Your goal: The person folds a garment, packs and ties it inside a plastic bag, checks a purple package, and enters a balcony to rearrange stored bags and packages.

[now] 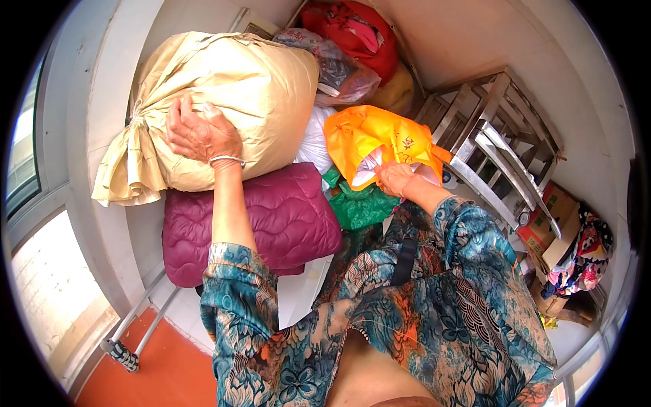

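Observation:
A big, full beige cloth sack (264,88), tied at its left end, lies on a folded purple quilted blanket (251,217). My left hand (203,132), a bangle at its wrist, is on the sack's side with fingers bent into the fabric, gripping it. To the right is an orange bag (366,136) with dark printing and a white lining. My right hand (397,178) has its fingers closed on that bag's edge near the opening. A green plastic bag (363,207) sits just below the orange bag, and a white bag (314,139) is squeezed beside the sack.
Behind are a red bag (359,34) with cloth in it and a clear plastic bag (329,61). A metal folding frame (488,142) leans at the right wall, near a cardboard box (553,217) and patterned cloth (583,254). A window (27,129) is at left.

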Available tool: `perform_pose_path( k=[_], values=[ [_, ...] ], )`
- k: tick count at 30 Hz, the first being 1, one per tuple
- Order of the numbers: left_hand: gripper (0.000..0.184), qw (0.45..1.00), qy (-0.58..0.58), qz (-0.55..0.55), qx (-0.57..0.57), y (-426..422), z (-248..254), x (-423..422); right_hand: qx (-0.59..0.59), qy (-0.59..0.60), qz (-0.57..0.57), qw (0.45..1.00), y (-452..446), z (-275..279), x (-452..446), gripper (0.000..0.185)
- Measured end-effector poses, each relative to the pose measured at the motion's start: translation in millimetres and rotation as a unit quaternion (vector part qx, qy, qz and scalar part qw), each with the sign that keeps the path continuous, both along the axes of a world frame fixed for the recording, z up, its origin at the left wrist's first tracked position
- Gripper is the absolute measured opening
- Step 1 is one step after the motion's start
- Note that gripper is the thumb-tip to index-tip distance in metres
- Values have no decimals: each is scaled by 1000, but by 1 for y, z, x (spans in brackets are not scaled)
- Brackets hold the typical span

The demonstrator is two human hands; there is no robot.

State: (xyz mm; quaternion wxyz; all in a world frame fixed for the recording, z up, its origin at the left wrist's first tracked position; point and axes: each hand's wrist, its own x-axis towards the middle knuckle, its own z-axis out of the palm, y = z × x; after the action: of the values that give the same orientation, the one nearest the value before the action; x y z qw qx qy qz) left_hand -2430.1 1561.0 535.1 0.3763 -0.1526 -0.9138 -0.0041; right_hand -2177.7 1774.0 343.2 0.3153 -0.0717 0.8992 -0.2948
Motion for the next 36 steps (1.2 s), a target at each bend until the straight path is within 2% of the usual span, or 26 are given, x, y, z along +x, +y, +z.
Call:
perform_pose_path(
  k=[13, 16, 19, 25, 28, 36],
  values=[
    [37, 1000, 12, -2, 17, -2, -3, -2, 11, -20, 0, 1000, -5, 8, 6, 26],
    [37, 1000, 11, -2, 18, 0, -3, 0, -2, 51, 19, 999, -4, 24, 5, 27],
    [37, 1000, 9, 0, 20, 1, -2, 1, -40, 51, -10, 998, -2, 44, -8, 27],
    [37, 1000, 10, -3, 23, 1, -2, 0, -64, 33, -59, 996, 5, 42, -33, 40],
    [36, 1000, 11, -5, 25, 1, -1, 0, -63, 45, -44, 996, 7, 42, -40, 40],
    [36, 999, 23, -10, 33, -2, -5, -3, -121, 82, -44, 988, -12, 48, -20, 30]
  ],
)
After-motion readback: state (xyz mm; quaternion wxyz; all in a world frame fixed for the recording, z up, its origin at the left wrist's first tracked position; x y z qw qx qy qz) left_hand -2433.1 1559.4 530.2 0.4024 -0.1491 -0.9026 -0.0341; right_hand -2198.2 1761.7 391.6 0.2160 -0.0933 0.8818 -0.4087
